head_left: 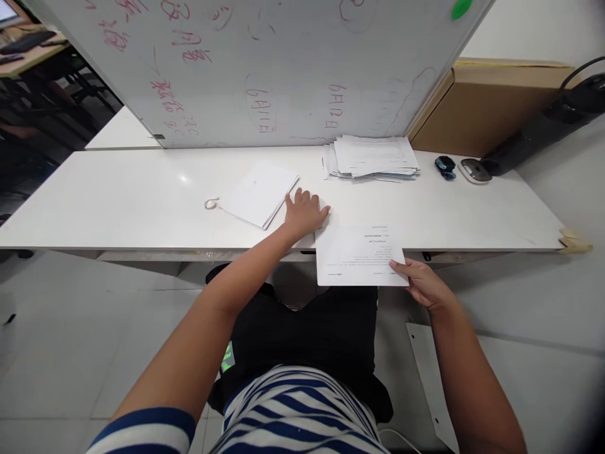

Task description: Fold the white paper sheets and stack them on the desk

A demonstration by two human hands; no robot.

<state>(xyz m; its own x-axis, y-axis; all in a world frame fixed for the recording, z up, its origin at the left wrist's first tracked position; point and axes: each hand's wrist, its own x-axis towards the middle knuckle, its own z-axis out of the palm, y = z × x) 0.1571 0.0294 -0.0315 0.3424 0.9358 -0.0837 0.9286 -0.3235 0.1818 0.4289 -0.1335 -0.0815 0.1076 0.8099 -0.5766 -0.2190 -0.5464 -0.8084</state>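
Observation:
A printed sheet of paper (359, 258) juts over the front edge of the desk. My right hand (425, 282) grips its lower right corner, thumb on top and fingers underneath. Whether it is one sheet or a thin bundle I cannot tell. Fingers stretched out, my left hand (306, 212) rests on the desk between that sheet and a white paper stack (259, 191). Its fingertips lie by the stack's right edge; whether they touch it is unclear. At the stack's left corner lies a small white clip-like object (211, 203) with a thin cord or strip.
Behind the white desk (118, 202) stands a whiteboard (293, 75) with red writing. A pile of printed papers (373, 156) sits at its foot. Rightward are a dark watch (445, 166), a computer mouse (475, 171), a cardboard box (496, 107) and a black cylindrical object (543, 126).

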